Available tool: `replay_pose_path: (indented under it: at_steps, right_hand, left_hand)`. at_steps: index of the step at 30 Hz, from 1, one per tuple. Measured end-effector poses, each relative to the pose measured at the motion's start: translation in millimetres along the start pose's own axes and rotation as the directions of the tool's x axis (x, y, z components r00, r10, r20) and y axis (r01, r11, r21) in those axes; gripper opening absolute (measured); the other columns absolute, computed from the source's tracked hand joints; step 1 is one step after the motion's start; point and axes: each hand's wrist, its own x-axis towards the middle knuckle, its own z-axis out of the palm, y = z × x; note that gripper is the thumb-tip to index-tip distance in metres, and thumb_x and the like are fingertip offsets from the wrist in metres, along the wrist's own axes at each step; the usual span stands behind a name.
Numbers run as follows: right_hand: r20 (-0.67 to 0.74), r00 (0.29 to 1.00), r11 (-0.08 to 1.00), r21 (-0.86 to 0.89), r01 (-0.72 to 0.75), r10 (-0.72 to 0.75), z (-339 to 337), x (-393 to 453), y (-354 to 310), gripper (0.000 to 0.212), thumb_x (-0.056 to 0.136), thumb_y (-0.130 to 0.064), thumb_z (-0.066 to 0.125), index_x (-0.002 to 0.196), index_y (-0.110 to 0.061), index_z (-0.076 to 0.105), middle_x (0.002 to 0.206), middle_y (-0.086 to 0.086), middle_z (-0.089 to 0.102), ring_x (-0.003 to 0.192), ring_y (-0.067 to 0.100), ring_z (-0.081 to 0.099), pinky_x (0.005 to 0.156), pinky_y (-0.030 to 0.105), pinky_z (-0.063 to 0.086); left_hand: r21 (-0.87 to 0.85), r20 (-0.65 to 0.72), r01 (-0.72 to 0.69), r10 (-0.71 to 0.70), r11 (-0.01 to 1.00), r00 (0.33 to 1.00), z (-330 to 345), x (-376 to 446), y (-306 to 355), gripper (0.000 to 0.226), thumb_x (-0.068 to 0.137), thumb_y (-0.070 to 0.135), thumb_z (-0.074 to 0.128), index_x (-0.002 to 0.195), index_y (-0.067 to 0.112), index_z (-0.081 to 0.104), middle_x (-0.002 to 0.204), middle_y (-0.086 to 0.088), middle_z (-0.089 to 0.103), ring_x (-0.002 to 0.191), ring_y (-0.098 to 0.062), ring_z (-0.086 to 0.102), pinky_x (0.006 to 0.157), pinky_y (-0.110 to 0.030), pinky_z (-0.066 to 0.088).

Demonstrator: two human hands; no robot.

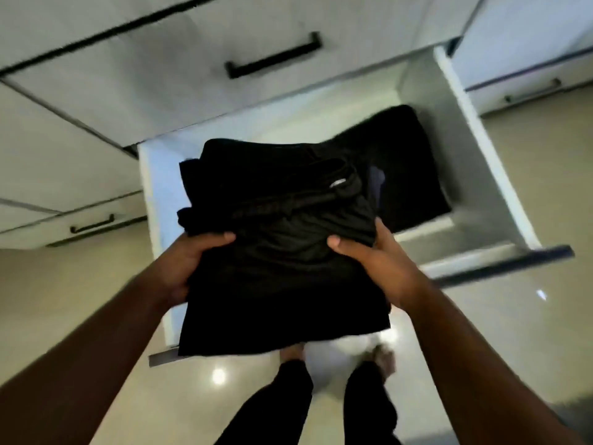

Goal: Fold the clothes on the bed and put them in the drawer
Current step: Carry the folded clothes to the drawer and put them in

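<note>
2 hands (179,261) (378,261) gripping 1 folded black stack (279,239) over 1 open drawer (475,130)

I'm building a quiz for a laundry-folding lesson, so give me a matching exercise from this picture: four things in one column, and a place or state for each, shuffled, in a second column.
Things:
1. stack of folded black clothes
2. open drawer
3. dark garment
4. upper drawer

Places or states:
A. closed, black bar handle on its front
B. lying inside the drawer, at its right
C. held above the drawer, the left hand and right hand gripping its sides
D. pulled out, white inside

Pairs: 1-C, 2-D, 3-B, 4-A
</note>
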Motion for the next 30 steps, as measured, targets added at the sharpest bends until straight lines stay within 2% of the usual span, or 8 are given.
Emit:
replay_pose_path:
  at_steps: [8,11,15,17,19,21,25,30]
  right_hand:
    - [0.148,0.983,0.928,-0.369,-0.047,0.108,89,217,63,0.042,0.084,-0.025,0.074,0.121,-0.026,0.053,0.106,-0.013,0.064,0.097,0.004,0.063,0.08,0.017,0.052]
    - [0.073,0.988,0.78,-0.623,-0.061,0.136,84,243,110,0.058,0.089,-0.027,0.068,0.139,-0.023,0.041,0.119,-0.004,0.055,0.109,0.015,0.058,0.094,0.031,0.05]
    - [0.178,0.968,0.514,-0.855,0.064,0.175,42,190,126,0.056,0.089,-0.029,0.067,0.14,-0.024,0.044,0.13,0.0,0.053,0.116,0.016,0.053,0.101,0.033,0.045]
    - [0.318,0.868,0.458,-0.881,0.121,0.382,15,142,114,0.056,0.085,-0.04,0.069,0.136,-0.031,0.049,0.132,-0.009,0.052,0.119,0.007,0.05,0.1,0.024,0.041]
    - [0.392,0.682,0.311,-0.918,0.247,0.617,-12,104,103,0.077,0.077,-0.056,0.072,0.142,-0.047,0.032,0.145,-0.02,0.036,0.13,-0.003,0.034,0.107,0.019,0.029]
    - [0.424,0.577,0.071,-0.843,0.533,0.698,-38,81,103,0.1,0.077,-0.06,0.068,0.144,-0.054,-0.007,0.158,-0.021,0.01,0.142,0.001,0.015,0.115,0.026,0.017]
    - [0.518,0.63,-0.113,-0.714,0.691,0.578,-42,84,97,0.106,0.086,-0.048,0.063,0.134,-0.053,-0.032,0.16,-0.012,0.015,0.143,0.017,0.03,0.113,0.037,0.029]
    - [0.427,0.68,-0.137,-0.78,0.61,0.596,-14,154,47,0.086,0.092,-0.036,0.056,0.146,-0.052,-0.008,0.16,-0.018,0.008,0.144,0.011,0.023,0.113,0.032,0.028]
  left_hand:
    - [-0.061,-0.413,-0.057,0.027,0.996,0.91,-125,159,-17,0.048,0.081,0.019,0.073,0.127,0.01,0.062,0.109,-0.013,0.071,0.081,-0.021,0.072,0.067,-0.029,0.057]
    - [0.451,-0.549,0.026,0.255,0.892,0.796,-152,193,-61,0.086,0.074,0.037,0.081,0.146,0.015,0.04,0.135,-0.006,0.057,0.121,-0.022,0.056,0.102,-0.036,0.046]
    - [0.818,-0.257,-0.011,0.384,0.574,0.887,-94,160,-112,0.099,0.071,0.074,0.058,0.152,0.027,0.027,0.156,-0.003,0.033,0.142,-0.024,0.032,0.116,-0.042,0.028]
    - [0.827,0.065,-0.136,0.147,0.546,0.987,-51,123,-135,0.105,0.064,0.091,0.047,0.152,0.04,0.021,0.159,0.01,0.026,0.144,-0.012,0.025,0.119,-0.047,0.02]
    - [0.945,0.245,-0.201,-0.15,0.259,0.958,-25,94,-164,0.104,0.069,0.085,0.05,0.151,0.048,-0.002,0.162,0.016,0.004,0.147,-0.009,0.008,0.119,-0.056,0.006]
    - [0.959,0.277,-0.282,-0.16,-0.012,0.947,-17,81,-182,0.095,0.085,0.068,0.051,0.148,0.046,-0.017,0.163,0.01,-0.003,0.148,-0.017,0.007,0.118,-0.056,0.008]
    - [0.961,0.248,-0.259,-0.115,-0.099,0.962,-19,89,-180,0.084,0.098,0.047,0.045,0.147,0.041,-0.022,0.164,0.005,0.004,0.148,-0.025,0.014,0.116,-0.05,0.014]
    - [0.938,0.242,-0.223,0.042,-0.265,0.969,-31,134,-117,0.078,0.097,0.054,0.042,0.152,0.04,-0.011,0.164,0.005,0.005,0.148,-0.029,0.014,0.114,-0.051,0.023]
